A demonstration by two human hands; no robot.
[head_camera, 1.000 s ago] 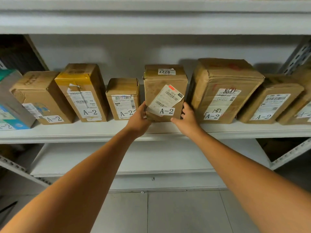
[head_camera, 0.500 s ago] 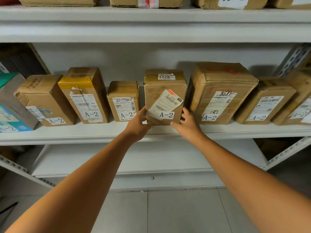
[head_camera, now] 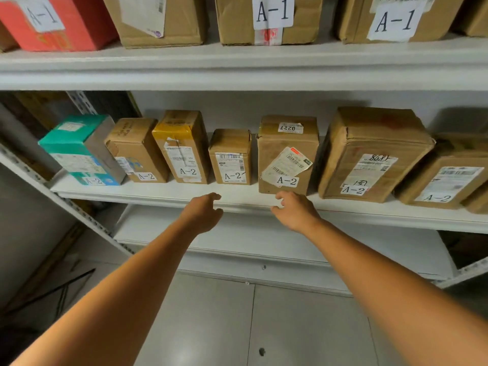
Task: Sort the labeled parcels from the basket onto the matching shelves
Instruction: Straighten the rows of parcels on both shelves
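A brown cardboard parcel (head_camera: 287, 154) labelled A-2, with a 0227 sticker on top, stands upright on the middle white shelf (head_camera: 163, 195) among other A-2 parcels. My left hand (head_camera: 203, 212) hovers in front of the shelf edge, below and left of that parcel, fingers loosely curled and holding nothing. My right hand (head_camera: 295, 210) is just below the parcel's front bottom edge, fingers relaxed, apart from the box. The basket is not in view.
Other A-2 boxes fill the middle shelf: a teal one (head_camera: 79, 149) at the left, several brown ones, a large one (head_camera: 369, 154) at the right. The upper shelf (head_camera: 237, 64) holds A-1 parcels. A lower shelf (head_camera: 237, 241) and grey floor tiles lie below.
Both hands have let go of the A-2 parcel and drawn back below the shelf edge. The parcel stays standing on the shelf. The view has tilted up, showing the A-1 shelf.
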